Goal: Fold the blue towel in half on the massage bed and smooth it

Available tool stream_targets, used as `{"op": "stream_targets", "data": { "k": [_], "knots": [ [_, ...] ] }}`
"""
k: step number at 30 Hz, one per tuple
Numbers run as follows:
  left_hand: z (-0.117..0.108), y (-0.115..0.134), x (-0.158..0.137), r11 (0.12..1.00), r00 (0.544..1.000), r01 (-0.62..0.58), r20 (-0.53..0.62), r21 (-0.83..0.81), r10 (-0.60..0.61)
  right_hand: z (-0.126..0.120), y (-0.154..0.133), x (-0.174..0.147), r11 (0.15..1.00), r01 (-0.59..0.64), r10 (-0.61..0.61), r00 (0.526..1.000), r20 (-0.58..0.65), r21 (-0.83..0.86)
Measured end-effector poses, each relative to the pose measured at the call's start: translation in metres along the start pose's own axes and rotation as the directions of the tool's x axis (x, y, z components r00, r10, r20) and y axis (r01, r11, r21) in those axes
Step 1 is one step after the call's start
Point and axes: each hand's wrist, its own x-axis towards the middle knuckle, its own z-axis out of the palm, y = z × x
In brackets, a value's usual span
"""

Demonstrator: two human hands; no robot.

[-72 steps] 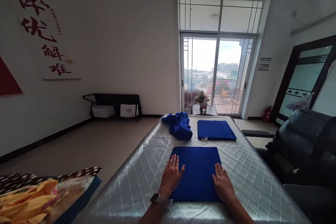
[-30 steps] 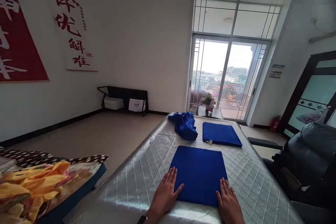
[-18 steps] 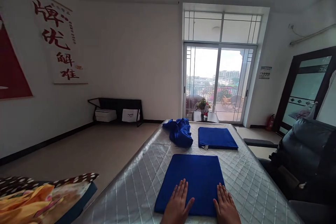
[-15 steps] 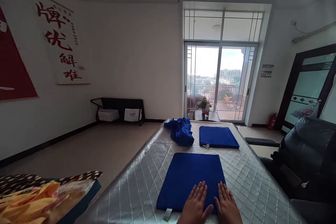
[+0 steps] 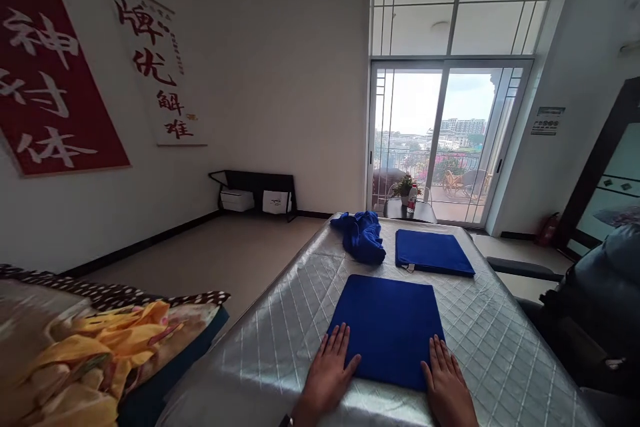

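Near cloth (image 5: 387,327): folded flat on silver cover (image 5: 280,333); long axis appears to follow cover's length. Left hand (image 5: 329,370) touches near left corner, right hand (image 5: 447,377) near right; cloth lies between, ahead. Both palms down, fingers straight, thumbs out, nothing gripped. Neither nearer. Beyond: folded pile (image 5: 434,250) right, blue heap (image 5: 364,237) left.

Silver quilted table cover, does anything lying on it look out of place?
The crumpled blue cloth, far left, looks untidy; the blue fabric rectangle beside it and the nearer blue fabric panel lie flat.
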Motion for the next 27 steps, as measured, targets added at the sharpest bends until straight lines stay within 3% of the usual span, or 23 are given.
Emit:
{"op": "stream_targets", "data": {
  "k": [2, 5, 14, 21, 27],
  "knots": [
    [-0.005, -0.022, -0.009, 0.994, 0.994, 0.108, -0.016, 0.020, -0.108, 0.002, 0.001, 0.000, 1.000, -0.003, 0.003, 1.000, -0.007, 0.006],
    [-0.008, -0.036, -0.018, 0.986, 0.986, 0.167, -0.031, 0.017, -0.166, 0.003, 0.002, 0.001, 1.000, -0.001, 0.001, 1.000, -0.017, 0.000],
    [-0.003, -0.030, -0.021, 0.985, 0.975, 0.168, -0.142, -0.031, -0.170, -0.008, 0.006, 0.001, 1.000, 0.019, -0.020, 1.000, -0.014, -0.013],
    [0.002, -0.033, -0.021, 0.986, 0.963, 0.162, -0.214, -0.028, -0.164, -0.034, 0.002, 0.037, 1.000, 0.014, -0.014, 1.000, -0.010, -0.011],
    [-0.001, -0.032, -0.022, 0.979, 0.965, 0.206, -0.167, -0.005, -0.204, -0.021, 0.002, 0.054, 1.000, -0.011, 0.011, 1.000, 0.006, -0.014]
  ]
}}
